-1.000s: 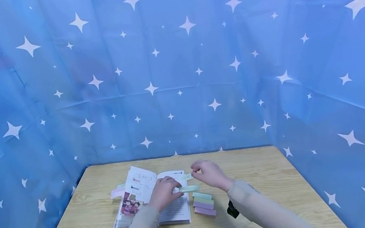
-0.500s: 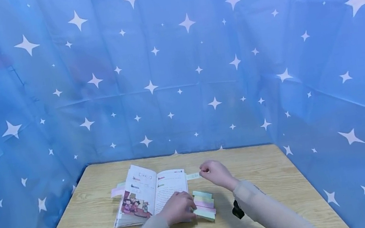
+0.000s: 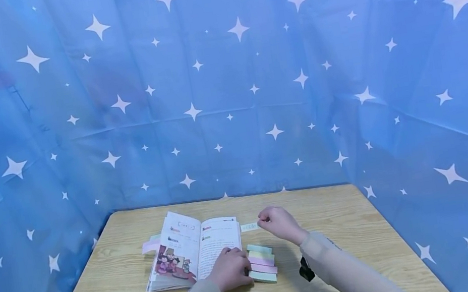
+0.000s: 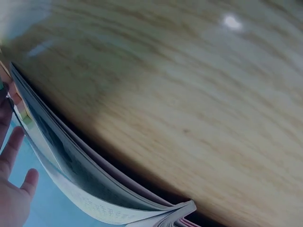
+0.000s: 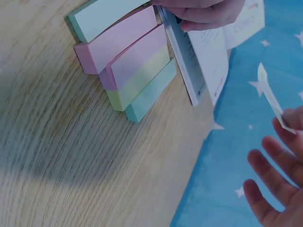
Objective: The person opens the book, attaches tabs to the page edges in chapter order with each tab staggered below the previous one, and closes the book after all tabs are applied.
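Observation:
My right hand pinches one end of a pale sticky note strip with faint writing, held just beyond the right page edge. In the right wrist view that strip stands out from thumb and finger while the other fingers spread. My left hand is low by the open book's right page, fingertips pinching the left end of a green sticky note pad. This pad lies nearest me in a row of pink, purple, yellow and green sticky note pads. The open book shows text and a coloured picture.
Pink and green sticky tabs stick out from the book's left side. The wooden table extends around everything, with a blue star-patterned curtain behind. A dark object hangs at the right wrist.
My left hand has brought the green pad down from over the page to the near end of the row and straightened it. My right hand has drawn the strip rightward, off the page.

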The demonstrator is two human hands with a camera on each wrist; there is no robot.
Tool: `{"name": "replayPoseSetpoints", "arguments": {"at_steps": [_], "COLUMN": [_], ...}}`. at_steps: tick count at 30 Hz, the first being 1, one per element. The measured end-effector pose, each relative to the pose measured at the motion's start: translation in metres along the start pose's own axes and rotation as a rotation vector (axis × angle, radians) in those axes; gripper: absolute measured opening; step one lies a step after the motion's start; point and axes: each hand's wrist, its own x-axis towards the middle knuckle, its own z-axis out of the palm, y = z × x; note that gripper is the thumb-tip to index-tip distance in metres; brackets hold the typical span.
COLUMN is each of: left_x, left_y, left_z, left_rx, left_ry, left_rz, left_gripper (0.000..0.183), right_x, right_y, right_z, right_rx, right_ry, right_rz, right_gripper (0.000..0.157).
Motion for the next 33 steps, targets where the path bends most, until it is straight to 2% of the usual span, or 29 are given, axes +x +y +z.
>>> {"name": "replayPoseSetpoints", "arguments": {"at_steps": [9,17,25,29,33], "left_x": [0.003,0.006,0.013,0.012,0.01], "left_y": [0.004,0.008,0.01,0.008,0.005], "left_z": [0.003,0.002,0.005,0.003,-0.004], "left_rx": [0.014,0.03,0.034,0.013,-0.035], "left_ry": [0.014,0.037,0.035,0.028,0.031], "left_rz": [-0.054,-0.099,-0.14,-0.129,-0.063], "left_gripper": [0.026,0.026,0.031,0.031,0.028], "right_x": [0.0,-0.001,0.001,0.0,-0.002], "right_y": [0.002,0.004,0.006,0.009,0.011], "right_z": [0.001,0.003,0.005,0.01,0.014], "right_rx": [-0.016,-0.024,-0.015,-0.003,0.014], "right_ry": [-0.003,0.005,-0.009,-0.027,-0.036], "right_rz": [0.019,0.005,0.028,0.047,0.068], "right_gripper": [0.032,0.035,0.035,0.035,0.038]}}
